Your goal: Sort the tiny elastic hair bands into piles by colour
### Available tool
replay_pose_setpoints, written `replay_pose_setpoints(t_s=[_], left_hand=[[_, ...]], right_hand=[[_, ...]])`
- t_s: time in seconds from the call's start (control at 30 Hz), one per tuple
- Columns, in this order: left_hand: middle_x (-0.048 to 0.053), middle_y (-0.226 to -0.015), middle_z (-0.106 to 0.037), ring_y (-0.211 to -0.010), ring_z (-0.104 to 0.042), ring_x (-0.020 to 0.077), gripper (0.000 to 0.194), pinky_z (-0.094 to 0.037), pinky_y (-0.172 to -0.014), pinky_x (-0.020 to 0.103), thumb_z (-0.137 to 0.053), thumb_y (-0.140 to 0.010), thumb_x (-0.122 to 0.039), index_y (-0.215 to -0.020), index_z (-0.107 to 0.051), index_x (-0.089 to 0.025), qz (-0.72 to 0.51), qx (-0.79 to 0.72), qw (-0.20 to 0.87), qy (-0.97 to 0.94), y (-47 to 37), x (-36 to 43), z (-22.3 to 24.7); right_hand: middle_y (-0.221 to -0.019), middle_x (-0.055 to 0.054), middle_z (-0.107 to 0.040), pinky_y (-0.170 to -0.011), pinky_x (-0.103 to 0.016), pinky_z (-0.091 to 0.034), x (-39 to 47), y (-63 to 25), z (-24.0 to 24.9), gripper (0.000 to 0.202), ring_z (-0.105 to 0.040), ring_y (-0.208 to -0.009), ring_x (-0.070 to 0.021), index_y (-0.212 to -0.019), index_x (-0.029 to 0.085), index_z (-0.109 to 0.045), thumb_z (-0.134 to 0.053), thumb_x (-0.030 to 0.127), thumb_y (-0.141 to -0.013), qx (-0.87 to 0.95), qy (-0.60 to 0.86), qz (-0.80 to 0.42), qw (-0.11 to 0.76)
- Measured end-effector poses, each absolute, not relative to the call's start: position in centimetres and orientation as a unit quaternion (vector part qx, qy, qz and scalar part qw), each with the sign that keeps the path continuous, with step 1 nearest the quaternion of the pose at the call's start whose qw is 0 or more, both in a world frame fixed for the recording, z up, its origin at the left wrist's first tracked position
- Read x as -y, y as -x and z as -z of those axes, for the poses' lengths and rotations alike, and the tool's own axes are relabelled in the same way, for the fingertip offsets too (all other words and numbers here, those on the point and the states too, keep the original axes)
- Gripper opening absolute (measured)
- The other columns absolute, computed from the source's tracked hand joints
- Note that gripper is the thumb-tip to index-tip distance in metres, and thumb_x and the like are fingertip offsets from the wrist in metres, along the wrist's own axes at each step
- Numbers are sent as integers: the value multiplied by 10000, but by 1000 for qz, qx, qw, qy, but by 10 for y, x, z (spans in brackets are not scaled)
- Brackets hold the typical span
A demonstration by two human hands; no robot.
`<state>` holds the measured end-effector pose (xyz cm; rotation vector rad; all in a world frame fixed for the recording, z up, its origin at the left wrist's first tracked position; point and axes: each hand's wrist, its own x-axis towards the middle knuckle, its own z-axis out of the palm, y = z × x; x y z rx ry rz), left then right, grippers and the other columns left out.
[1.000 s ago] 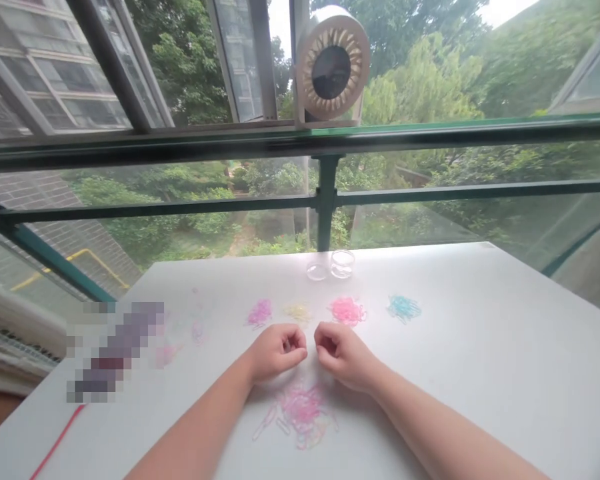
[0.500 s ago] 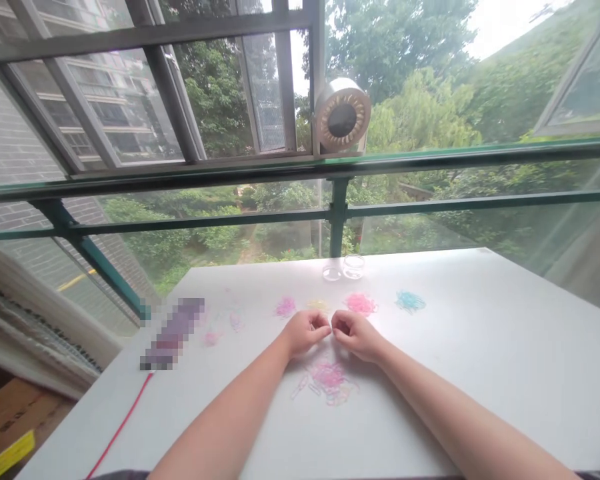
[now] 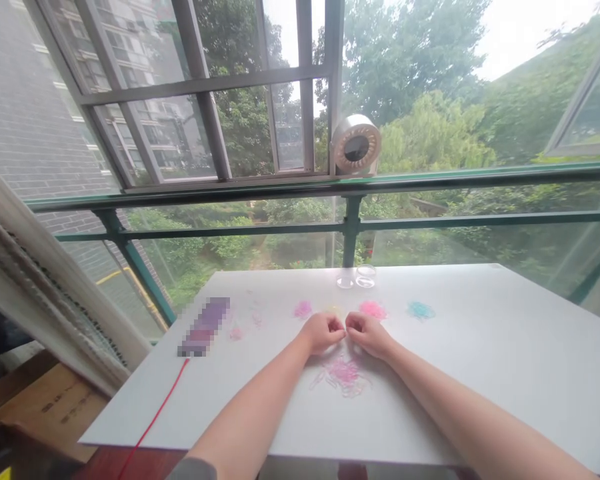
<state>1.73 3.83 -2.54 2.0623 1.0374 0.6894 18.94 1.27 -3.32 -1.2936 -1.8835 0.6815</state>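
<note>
My left hand (image 3: 324,333) and my right hand (image 3: 370,335) meet fingertip to fingertip above the middle of the white table. Both are closed in a pinch; whatever lies between the fingers is too small to make out. Just below them is a loose pile of thin pink and pale loops (image 3: 344,373), perhaps paper clips or small bands. Beyond the hands, in a row, are a purple pile (image 3: 303,309), a yellow pile (image 3: 334,310) partly hidden by my left hand, a bright pink pile (image 3: 373,309) and a blue pile (image 3: 421,310).
Two small clear round containers (image 3: 365,276) stand at the table's (image 3: 505,373) far edge. A blurred-out flat object (image 3: 204,327) with a red cable (image 3: 161,403) lies at left, beside small scattered pink bits (image 3: 236,333). A railing (image 3: 260,230) and windows lie beyond.
The camera view has shifted, so everything sits farther right in the picture. My hands keep the same pinched pose beside each other, and the piles look unchanged.
</note>
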Motion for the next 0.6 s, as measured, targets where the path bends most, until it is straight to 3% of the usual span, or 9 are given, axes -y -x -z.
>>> replay_pose_setpoints(t_s=[0.37,0.6], left_hand=[[7,-695,-618,-630,-529,124,157,-392,-603,232,-526,-743,-272,-776,-612,-145,-243,-443,295,-811,-21,-36,22],[43,-869,-650,-788,-578,180,215,-416,-733,287,-415,-853,-295,-999,-525,-182,-214,-473,230,-823,-22,-22,14]], right_hand=[[-532,44,-386,-546,-243,-303,-12,-190,27,59,-383,-556,-118,-563,187,-432,-410,230,-597,721,493,-296,385],[-515,42,-403,-553,-266,-310,-13,-190,28,74,-384,-536,-128,-564,194,-442,-421,262,-587,705,513,-297,390]])
